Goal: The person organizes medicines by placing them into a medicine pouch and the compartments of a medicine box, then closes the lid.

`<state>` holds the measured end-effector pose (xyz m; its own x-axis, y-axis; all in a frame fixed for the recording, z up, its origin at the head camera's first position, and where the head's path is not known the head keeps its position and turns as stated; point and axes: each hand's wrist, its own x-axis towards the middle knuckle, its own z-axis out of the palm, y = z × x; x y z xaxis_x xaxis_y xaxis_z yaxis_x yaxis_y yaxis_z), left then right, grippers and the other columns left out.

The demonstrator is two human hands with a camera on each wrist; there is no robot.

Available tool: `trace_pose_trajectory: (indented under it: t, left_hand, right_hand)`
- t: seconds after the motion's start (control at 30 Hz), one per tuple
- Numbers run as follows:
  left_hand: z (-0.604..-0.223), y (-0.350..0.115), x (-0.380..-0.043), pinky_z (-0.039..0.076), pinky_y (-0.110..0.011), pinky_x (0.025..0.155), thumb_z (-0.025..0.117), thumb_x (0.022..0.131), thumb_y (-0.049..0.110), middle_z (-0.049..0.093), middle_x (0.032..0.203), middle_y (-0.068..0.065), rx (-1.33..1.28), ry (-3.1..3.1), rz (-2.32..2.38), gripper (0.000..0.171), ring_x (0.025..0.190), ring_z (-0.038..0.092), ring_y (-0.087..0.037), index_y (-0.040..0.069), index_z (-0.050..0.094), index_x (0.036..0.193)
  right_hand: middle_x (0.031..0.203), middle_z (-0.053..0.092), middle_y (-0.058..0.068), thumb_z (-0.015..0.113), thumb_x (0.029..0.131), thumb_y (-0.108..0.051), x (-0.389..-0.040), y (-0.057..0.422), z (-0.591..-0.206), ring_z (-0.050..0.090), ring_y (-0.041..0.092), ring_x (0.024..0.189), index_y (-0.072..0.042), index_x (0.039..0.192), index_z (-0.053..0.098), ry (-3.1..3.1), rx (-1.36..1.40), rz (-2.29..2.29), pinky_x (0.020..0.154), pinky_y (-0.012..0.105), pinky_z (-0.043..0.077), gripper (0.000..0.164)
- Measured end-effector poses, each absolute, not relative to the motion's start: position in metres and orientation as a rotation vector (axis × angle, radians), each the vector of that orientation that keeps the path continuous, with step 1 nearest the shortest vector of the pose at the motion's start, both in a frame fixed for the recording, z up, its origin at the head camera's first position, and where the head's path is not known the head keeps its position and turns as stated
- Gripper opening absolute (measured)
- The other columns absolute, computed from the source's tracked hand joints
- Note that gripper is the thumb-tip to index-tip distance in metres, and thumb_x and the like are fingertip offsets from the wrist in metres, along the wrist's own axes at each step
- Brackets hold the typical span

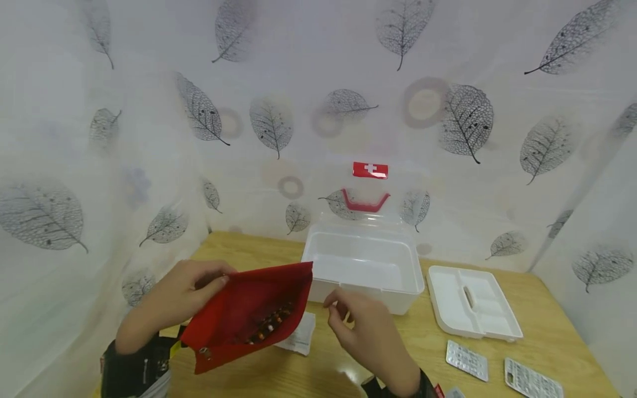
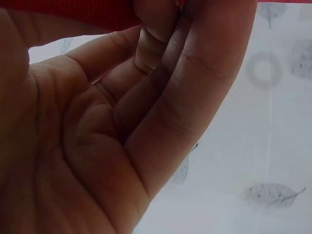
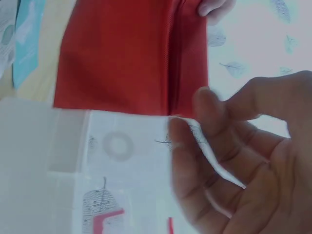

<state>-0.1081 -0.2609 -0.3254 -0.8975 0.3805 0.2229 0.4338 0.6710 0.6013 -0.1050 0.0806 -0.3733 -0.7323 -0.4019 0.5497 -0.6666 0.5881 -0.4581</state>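
Red pouch (image 1: 239, 309) was held tilted above the desk (image 1: 328, 359), in front of the first-aid box (image 1: 360, 265), its mouth spread toward the head camera. A dark strip with orange and white spots (image 1: 271, 326) was visible inside; its exact type could not be determined. A metal snap fastener (image 1: 204, 351) was located near the lower left corner. The left hand (image 1: 181, 293) grasped the upper left edge, thumb opposing fingers. The right hand (image 1: 368, 329) was positioned just beside the right end; its fingers were loosely bent and gripped nothing. A white packet (image 1: 302, 334) lay on the desk, partly covered by the pouch. The box's transparent lid (image 1: 368, 187) stood raised. A divided white tray (image 1: 492, 304) lay to the right of the box, with one blister pack (image 1: 466, 360) and another blister pack (image 1: 532, 380) nearer the camera.
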Motion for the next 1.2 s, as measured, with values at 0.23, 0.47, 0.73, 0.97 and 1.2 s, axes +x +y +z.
trace_pose_trajectory:
  t: [0.23,0.47,0.73,0.97,1.2]
  left_hand:
    - [-0.322,-0.274,-0.102,0.048,-0.024,0.060,0.061,0.101,0.009,0.072,0.092,0.011,-0.603,-2.761,-0.975,0.018,0.068,0.055,-0.001,0.016,0.074,0.111]
    - [-0.321,-0.279,-0.101,0.052,-0.025,0.063,0.061,0.101,0.008,0.073,0.092,0.009,-0.567,-2.750,-1.012,0.017,0.071,0.061,-0.003,0.015,0.074,0.109]
    - [-0.319,-0.281,-0.100,0.055,-0.025,0.065,0.060,0.101,0.008,0.074,0.095,0.007,-0.547,-2.740,-1.039,0.018,0.076,0.065,-0.003,0.015,0.074,0.110]
    - [-0.317,-0.285,-0.099,0.053,-0.025,0.063,0.060,0.101,0.010,0.074,0.094,0.006,-0.495,-2.759,-1.003,0.017,0.072,0.062,-0.003,0.013,0.074,0.111]
    - [-0.320,-0.291,-0.098,0.049,-0.025,0.060,0.061,0.101,0.008,0.072,0.090,0.008,-0.507,-2.725,-0.992,0.017,0.069,0.057,-0.004,0.015,0.074,0.109]
  right_hand:
    - [0.083,0.062,-0.014,0.073,0.086,-0.011,-0.119,0.067,-0.405,0.057,0.001,0.075,-0.020,0.094,0.070,-2.679,0.946,0.820,0.063,0.020,0.048,0.013]
    - [0.121,0.065,0.001,0.084,0.080,-0.019,-0.126,0.045,-0.456,0.065,0.015,0.105,-0.015,0.114,0.072,-2.813,1.168,0.562,0.086,0.030,0.056,0.037]
    - [0.121,0.062,-0.003,0.078,0.079,-0.011,-0.128,0.038,-0.473,0.059,0.010,0.101,-0.020,0.127,0.069,-2.958,1.138,0.637,0.081,0.030,0.054,0.050]
    - [0.089,0.051,-0.010,0.070,0.075,0.000,-0.128,0.037,-0.477,0.040,0.004,0.067,-0.020,0.118,0.075,-2.955,1.096,0.616,0.057,0.019,0.036,0.049]
    - [0.086,0.059,-0.009,0.071,0.085,-0.006,-0.130,0.038,-0.473,0.052,0.002,0.073,-0.018,0.102,0.080,-2.868,1.160,0.612,0.062,0.018,0.046,0.022]
